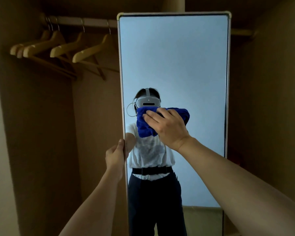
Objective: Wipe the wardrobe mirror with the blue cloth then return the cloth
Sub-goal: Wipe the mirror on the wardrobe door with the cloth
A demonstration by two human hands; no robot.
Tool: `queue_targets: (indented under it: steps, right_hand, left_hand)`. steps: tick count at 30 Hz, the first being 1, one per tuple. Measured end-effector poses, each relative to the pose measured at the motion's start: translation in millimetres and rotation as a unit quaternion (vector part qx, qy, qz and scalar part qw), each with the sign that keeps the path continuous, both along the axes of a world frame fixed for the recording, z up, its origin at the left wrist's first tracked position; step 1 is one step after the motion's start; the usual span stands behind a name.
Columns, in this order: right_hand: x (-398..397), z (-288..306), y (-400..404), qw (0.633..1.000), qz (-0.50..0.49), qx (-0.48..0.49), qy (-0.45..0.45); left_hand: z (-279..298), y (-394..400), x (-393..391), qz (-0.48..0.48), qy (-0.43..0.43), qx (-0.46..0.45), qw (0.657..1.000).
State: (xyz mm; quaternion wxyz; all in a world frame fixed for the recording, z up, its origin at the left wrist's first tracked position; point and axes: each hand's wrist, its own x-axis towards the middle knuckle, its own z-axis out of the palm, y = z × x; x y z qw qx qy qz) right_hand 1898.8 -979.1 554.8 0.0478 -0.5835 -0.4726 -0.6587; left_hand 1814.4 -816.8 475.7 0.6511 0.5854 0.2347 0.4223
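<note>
A dim brown wardrobe interior (41, 133) with a pale rail (85, 23) near the top; 5 empty wooden hangers (85, 53) hang from it on the left.

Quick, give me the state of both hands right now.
Left hand: grips the left edge of the mirror.
Right hand: open, fingers fairly straight, pressing the blue cloth against the glass.

Before me, a pale round wooden rail (85, 23) spans the brown wardrobe recess (41, 133); 4 light wooden hangers (85, 53) hang from it by metal hooks, left of the mirror.
</note>
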Motion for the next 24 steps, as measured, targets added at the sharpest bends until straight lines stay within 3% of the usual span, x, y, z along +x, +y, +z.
queue_targets:
  steps: [9, 24]
  right_hand:
    - [8, 48, 4, 0.999, 0.008, 0.031, -0.028]
    - [1, 87, 10, 0.998, -0.042, 0.009, 0.051]
  left_hand:
    - [19, -1, 1, -0.019, -0.009, -0.016, 1.000]
    - [58, -7, 3, -0.020, -0.050, -0.023, 0.998]
